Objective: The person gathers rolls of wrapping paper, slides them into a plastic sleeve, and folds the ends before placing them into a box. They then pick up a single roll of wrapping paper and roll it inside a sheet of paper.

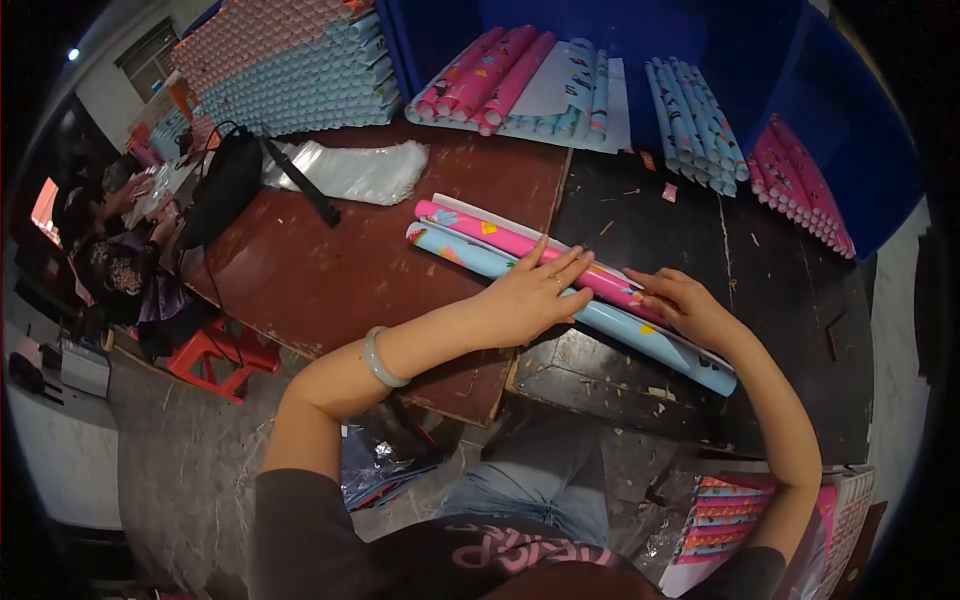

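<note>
Head view: pink roll (510,240), blue roll (640,335), both printed, under hands (540,292).

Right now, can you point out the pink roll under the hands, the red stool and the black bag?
Pink roll (503,238): head view, the stretch left of the fingers.
Red stool (205,347): head view, its seat.
Black bag (226,185): head view, middle of its body.

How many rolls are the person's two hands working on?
2: the pink roll, under the left hand and right hand, and the blue roll along its near side. More may be hidden.
</note>
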Demonstrator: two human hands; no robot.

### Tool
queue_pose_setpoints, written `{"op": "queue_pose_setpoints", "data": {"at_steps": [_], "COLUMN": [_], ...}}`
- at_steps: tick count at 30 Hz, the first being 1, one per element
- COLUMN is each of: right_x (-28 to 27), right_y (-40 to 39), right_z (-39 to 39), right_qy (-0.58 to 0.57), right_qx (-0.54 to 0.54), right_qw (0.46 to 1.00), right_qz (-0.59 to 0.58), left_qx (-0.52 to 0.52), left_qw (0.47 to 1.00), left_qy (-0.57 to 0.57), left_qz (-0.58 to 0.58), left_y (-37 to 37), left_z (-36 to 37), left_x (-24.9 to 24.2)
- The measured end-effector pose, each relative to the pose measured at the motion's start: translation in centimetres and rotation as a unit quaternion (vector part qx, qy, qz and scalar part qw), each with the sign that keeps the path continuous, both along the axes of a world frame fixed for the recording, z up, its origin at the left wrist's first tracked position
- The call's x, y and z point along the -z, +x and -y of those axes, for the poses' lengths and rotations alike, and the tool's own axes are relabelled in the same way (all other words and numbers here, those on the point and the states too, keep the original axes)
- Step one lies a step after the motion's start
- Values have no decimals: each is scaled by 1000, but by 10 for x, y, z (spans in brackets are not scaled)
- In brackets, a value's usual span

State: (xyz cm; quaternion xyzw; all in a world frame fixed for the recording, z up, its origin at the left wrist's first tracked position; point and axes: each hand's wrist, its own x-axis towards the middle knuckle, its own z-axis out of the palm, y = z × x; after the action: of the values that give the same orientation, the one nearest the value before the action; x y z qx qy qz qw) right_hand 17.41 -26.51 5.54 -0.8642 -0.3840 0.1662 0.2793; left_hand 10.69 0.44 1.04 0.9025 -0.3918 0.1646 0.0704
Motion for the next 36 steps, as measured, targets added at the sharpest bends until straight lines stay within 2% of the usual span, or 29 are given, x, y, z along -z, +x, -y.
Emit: {"op": "queue_pose_setpoints", "data": {"at_steps": [2, 3, 5, 8, 12, 14, 15, 17, 18, 20, 29, 33, 36], "right_x": [1, -1, -8, -4, 4, -11, -3, 14, 16, 0, 11, 6, 3], "right_y": [-4, -4, -8, -3, 14, 3, 6, 9, 12, 10, -13, -11, -6], "right_z": [-2, -6, -14, -17, -19, -29, -29, -32, -30, -33, -36, -35, -29], "right_qy": [-15, -12, 20, 30, 16, 40, 41, 140, 141, 18, 93, 87, 74], "right_qx": [-28, -33, -64, -30, -44, 26, 26, 75, 74, 28, 50, 39, 38], "right_qw": [983, 983, 952, 971, 978, 999, 999, 987, 987, 999, 985, 986, 993], "right_qz": [182, 182, 300, 235, 201, 12, 11, -33, -34, 12, 139, 135, 88], "left_qx": [2, 0, -1, 4, 10, 11, 12, 12, 11, 9, 7, 2, -1], "left_qw": [1000, 1000, 1000, 1000, 1000, 1000, 1000, 1000, 1000, 1000, 1000, 1000, 1000], "left_qy": [3, 5, 9, 15, 15, 10, 6, 7, 7, 7, -7, -8, -17], "left_qz": [-11, -12, -13, -7, 7, 8, 9, 10, 13, 13, 8, 18, 16], "left_y": [0, 1, 2, 2, 2, 3, 3, 3, 4, 4, 2, 1, 2], "left_z": [1, 1, 0, 1, 0, 0, 0, 0, 0, 0, 1, 1, 2], "left_x": [1, 2, 2, 1, 1, 2, 3, 5, 5, 6, 5, 4, 6]}}
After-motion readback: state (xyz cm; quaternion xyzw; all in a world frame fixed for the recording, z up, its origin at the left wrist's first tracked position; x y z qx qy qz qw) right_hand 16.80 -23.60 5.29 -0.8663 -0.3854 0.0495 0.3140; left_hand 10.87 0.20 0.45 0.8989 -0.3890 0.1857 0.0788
